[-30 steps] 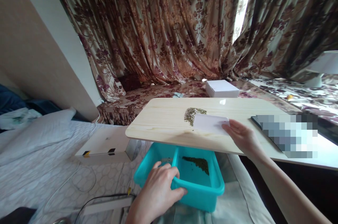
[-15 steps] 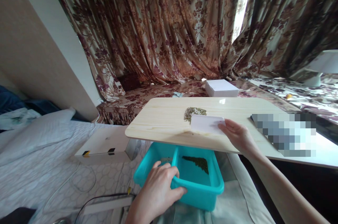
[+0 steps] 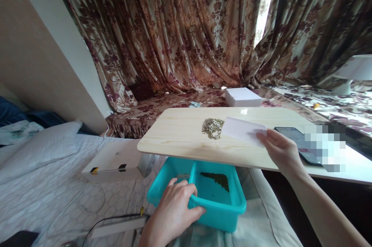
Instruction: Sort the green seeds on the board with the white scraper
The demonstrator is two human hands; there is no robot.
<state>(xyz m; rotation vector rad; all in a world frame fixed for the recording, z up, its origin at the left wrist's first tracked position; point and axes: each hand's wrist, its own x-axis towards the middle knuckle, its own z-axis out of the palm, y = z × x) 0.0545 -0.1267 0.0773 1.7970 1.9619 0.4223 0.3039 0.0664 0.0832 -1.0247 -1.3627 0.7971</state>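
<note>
My left hand grips the near left rim of a turquoise plastic tub that sits below the table edge, with a patch of dark green bits on its bottom. My right hand holds a white card by its right end, lifted and tilted over a light wooden tabletop. The card's left edge lies just right of a small pile of greenish seeds on the tabletop.
A dark phone lies on the table right of my hand. A white box sits behind on the patterned cloth, below heavy floral curtains. A flat white box, cables and a white bed are at left.
My right hand pulled the white card back to the right, off the near side of the seed pile, leaving the pile uncovered. My left hand stayed on the tub.
</note>
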